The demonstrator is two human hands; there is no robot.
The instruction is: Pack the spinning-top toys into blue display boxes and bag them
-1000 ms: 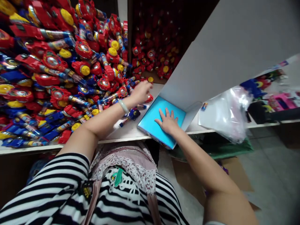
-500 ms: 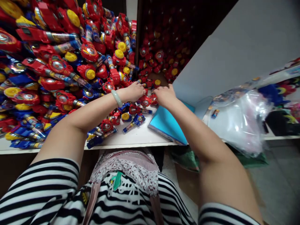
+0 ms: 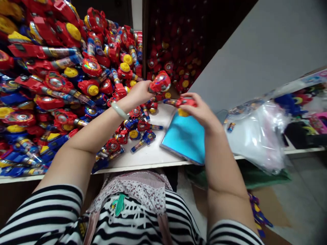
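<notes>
On the white table (image 3: 155,153) lies a turquoise box (image 3: 186,139); above, your left hand (image 3: 140,92) clasps a glossy red toy (image 3: 161,81), your right hand (image 3: 201,110) a yellow-disced red toy (image 3: 187,101) near the box's far end. Half a second earlier, both hands reached close together toward the table's back.

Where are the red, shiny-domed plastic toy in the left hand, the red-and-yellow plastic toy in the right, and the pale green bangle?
Red, shiny-domed plastic toy (image 3: 162,80): head view, dome.
Red-and-yellow plastic toy (image 3: 185,101): head view, red body.
Pale green bangle (image 3: 119,110): head view, outer band.
</notes>
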